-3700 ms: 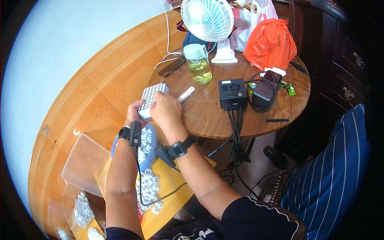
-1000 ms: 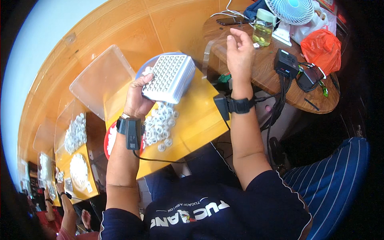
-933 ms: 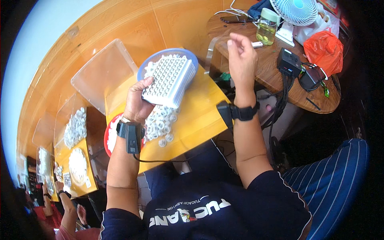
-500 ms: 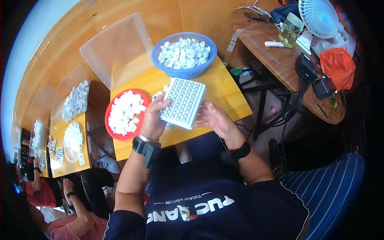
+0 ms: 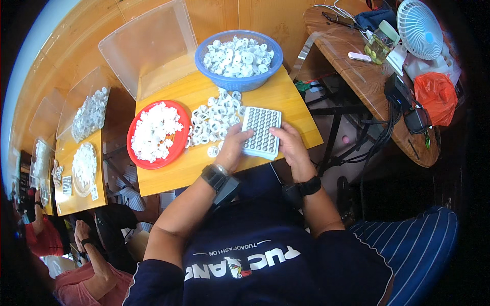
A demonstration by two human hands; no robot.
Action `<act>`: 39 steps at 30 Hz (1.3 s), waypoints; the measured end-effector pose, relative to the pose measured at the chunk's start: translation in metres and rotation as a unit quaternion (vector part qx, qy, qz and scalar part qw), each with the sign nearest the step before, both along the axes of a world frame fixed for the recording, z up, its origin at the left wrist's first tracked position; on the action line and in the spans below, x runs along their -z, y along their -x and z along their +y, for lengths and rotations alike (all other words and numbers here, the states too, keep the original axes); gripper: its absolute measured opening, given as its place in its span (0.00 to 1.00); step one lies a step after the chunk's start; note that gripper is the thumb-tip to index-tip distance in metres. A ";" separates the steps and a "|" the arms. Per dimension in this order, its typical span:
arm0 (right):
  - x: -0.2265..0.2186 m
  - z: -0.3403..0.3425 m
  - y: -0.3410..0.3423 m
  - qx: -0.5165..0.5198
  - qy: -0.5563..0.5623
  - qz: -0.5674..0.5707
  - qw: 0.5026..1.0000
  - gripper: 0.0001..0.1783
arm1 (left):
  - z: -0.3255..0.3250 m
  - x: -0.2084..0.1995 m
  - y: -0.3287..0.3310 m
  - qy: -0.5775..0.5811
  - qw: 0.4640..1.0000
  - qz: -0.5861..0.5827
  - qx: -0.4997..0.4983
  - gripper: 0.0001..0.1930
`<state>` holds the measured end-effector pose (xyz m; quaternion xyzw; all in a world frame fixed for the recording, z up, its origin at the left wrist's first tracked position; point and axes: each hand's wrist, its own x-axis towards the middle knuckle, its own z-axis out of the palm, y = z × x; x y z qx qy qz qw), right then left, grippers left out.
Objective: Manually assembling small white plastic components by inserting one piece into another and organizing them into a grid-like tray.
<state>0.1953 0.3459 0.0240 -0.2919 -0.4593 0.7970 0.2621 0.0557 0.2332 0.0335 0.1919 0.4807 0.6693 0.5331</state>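
Between my two hands, a white tray with rows of small round silvery discs lies near the table's front right part. My left hand grips its left edge, thumb on top. On the right edge, my right hand holds it the same way, with its other fingers mostly hidden. Loose white ring-shaped plastic parts are spread just left of the tray. Farther left, a red round plate is heaped with small white plastic pieces. Behind the tray stands a blue basket full of white round parts.
A clear plastic box lid leans at the table's back left. On the right, a wooden side table bears a fan, a jar, a red bag and cables. Other people sit at a table on the left.
The tray has come down and to the right, from a tilted hold to flat at the table. My right hand has closed on its right edge. The loose ring parts are now uncovered.
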 end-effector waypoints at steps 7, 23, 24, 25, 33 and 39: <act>0.007 0.048 0.010 0.049 -0.070 -0.022 0.996 0.18 | 0.040 -0.003 -0.003 0.094 0.992 0.073 0.037 0.13; 0.008 0.094 0.063 -0.083 -0.108 -0.082 0.987 0.14 | 0.030 -0.002 0.016 0.075 0.993 0.071 -0.053 0.11; 0.008 0.095 0.069 -0.087 -0.112 -0.081 0.987 0.14 | 0.031 0.002 0.023 0.076 0.993 0.071 -0.053 0.11; 0.008 0.096 0.073 -0.088 -0.101 -0.079 0.988 0.14 | 0.033 0.011 0.029 0.072 0.993 0.072 -0.058 0.11; 0.006 0.109 0.086 -0.120 -0.089 -0.093 0.984 0.13 | 0.041 0.015 0.035 0.080 0.994 0.054 -0.060 0.13; 0.000 0.111 0.100 -0.109 -0.111 -0.098 0.983 0.12 | 0.044 0.013 0.042 0.080 0.994 0.043 -0.069 0.12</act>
